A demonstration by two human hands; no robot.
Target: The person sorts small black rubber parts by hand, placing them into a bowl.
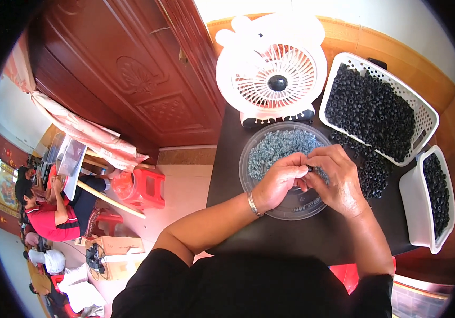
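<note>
Both my hands are closed and meet fingertip to fingertip over a round clear plastic tub [286, 214]. My left hand [280, 181], with a metal band on its wrist, pinches from the left. From the right, my right hand [338, 177] pinches at the same spot. A small black part [309, 168] shows between the fingers; its exact shape is mostly hidden. In the tub lie many small translucent blue-grey pieces [275, 151]. Beside the tub, to the right, a loose heap of small round black parts [374, 172] is spread on the dark table [233, 185].
A white perforated basket [422, 114] of black parts stands at the back right. Nearer, a white bin [417, 204] holds more. A white animal-shaped fan [278, 83] stands behind the tub. At far left, a person in red [52, 220] sits near red stools [148, 188].
</note>
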